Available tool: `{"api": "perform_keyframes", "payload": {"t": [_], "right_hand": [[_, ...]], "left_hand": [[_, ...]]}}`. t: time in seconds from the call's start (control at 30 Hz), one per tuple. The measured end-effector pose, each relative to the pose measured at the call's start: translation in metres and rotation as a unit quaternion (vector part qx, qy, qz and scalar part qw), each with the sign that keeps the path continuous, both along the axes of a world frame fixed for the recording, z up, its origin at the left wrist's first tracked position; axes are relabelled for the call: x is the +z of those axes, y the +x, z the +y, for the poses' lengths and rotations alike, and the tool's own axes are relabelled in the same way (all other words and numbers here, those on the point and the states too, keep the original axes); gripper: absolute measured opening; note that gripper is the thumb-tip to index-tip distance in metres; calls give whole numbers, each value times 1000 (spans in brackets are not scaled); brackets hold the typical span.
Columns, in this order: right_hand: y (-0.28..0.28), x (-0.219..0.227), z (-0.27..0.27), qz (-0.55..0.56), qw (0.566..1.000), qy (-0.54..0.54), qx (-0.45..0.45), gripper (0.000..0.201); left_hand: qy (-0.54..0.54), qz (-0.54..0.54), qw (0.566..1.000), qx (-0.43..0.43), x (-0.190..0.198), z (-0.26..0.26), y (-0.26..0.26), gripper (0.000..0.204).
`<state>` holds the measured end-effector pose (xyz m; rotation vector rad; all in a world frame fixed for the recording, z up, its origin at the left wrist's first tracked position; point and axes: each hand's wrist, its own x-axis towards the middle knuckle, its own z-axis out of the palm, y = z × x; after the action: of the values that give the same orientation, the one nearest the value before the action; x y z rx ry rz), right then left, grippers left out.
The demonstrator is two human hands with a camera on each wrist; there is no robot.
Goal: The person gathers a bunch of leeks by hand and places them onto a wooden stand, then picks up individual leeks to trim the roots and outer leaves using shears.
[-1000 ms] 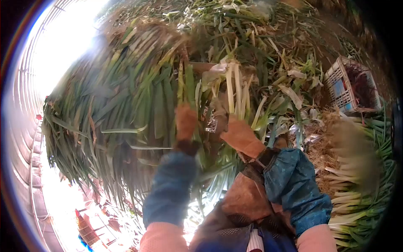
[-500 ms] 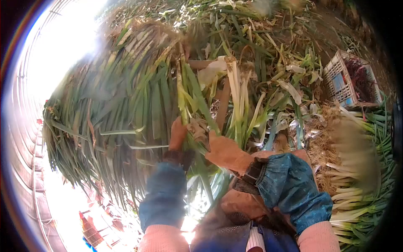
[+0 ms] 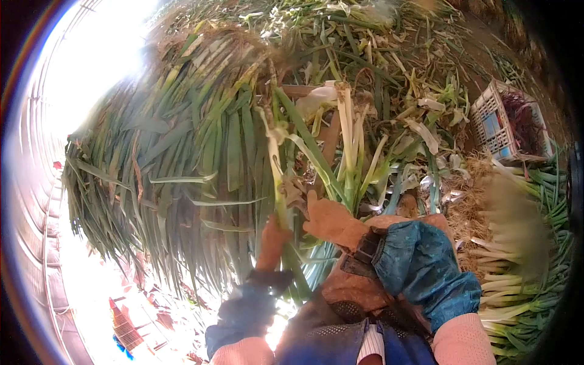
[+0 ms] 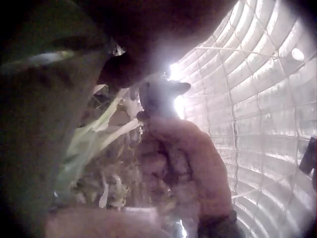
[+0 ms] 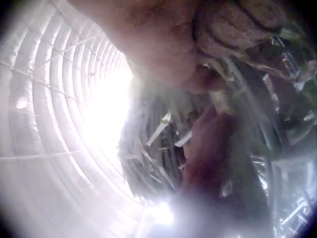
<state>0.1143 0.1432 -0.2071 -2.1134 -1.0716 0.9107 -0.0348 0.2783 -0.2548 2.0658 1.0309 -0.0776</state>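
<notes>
In the head view an orange-gloved left hand [image 3: 274, 241] grips a green onion stalk [image 3: 275, 167] that stands nearly upright, its root end up. Close on its right, the gloved right hand [image 3: 334, 220] has its fingers curled at dry, pale outer leaves [image 3: 294, 191] beside the stalk. Several white-stemmed onions [image 3: 347, 131] lie just beyond the right hand. The right wrist view shows the right hand [image 5: 168, 39] above the left hand [image 5: 208, 148], near the stalk. A curled gloved hand [image 4: 185, 163] shows in the left wrist view.
A large heap of long green leaves [image 3: 170, 152] fills the left. Loose trimmings [image 3: 389, 67] cover the back. A white crate [image 3: 496, 125] with reddish strands stands at the right, above a row of onions [image 3: 511, 274] with roots facing inward. An orange apron covers the lap.
The left hand has moved down toward the body, and the gripped stalk now shows a pale stem. The right hand moved down and left, away from the white-stemmed onions, then stayed near the stalk.
</notes>
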Motion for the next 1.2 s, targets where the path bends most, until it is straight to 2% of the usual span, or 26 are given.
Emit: {"api": "perform_keyframes", "payload": {"t": [0.07, 0.1, 0.2, 0.3, 0.4, 0.47, 0.5, 0.6, 0.67, 0.8, 0.9, 1.0, 1.07, 1.2], "right_hand": [[0, -7, 4, -2, 1000, -4, -14, 47], [2, -10, 6, -13, 1000, 7, -19, 48], [9, -18, 11, -38, 999, 24, -28, 52], [10, -18, 13, -33, 999, 13, -23, 54], [5, -9, 9, -9, 1000, 8, -14, 53], [4, -10, 13, -14, 1000, 5, -6, 52], [4, -12, 15, -16, 999, 24, -15, 50], [10, -27, 29, -28, 997, 60, -38, 45], [14, -38, 42, -41, 997, 56, -45, 43], [24, -30, 48, -46, 998, 22, -39, 41], [22, -39, 50, -54, 997, 36, -39, 41], [11, -42, 46, -62, 997, 39, -32, 42], [8, -30, 41, -59, 998, 29, -12, 43], [21, -19, 37, -116, 992, 27, -37, 42]], "left_hand": [[-32, 16, 999, 3, 25, -22, -6, 66], [-41, -32, 999, 6, 21, -27, -11, 67], [-43, -16, 999, 1, 28, -33, -26, 63], [-115, 17, 993, 18, 16, -24, -35, 68], [-87, -17, 995, 38, 13, -31, -42, 70], [-78, -50, 996, 19, -20, -25, -64, 64], [-70, -57, 996, 18, -18, -26, -66, 62], [-40, -61, 997, 30, 28, -48, -49, 58], [-63, -42, 996, 37, 26, -48, -52, 57], [-84, -39, 995, 25, 43, -54, -48, 55], [-151, 83, 985, 30, 69, -55, -34, 75], [-64, -17, 998, -10, 30, -53, -51, 73], [-97, -17, 995, 27, 22, -58, -55, 69], [-100, -3, 994, 39, 41, -70, -41, 63]]}}
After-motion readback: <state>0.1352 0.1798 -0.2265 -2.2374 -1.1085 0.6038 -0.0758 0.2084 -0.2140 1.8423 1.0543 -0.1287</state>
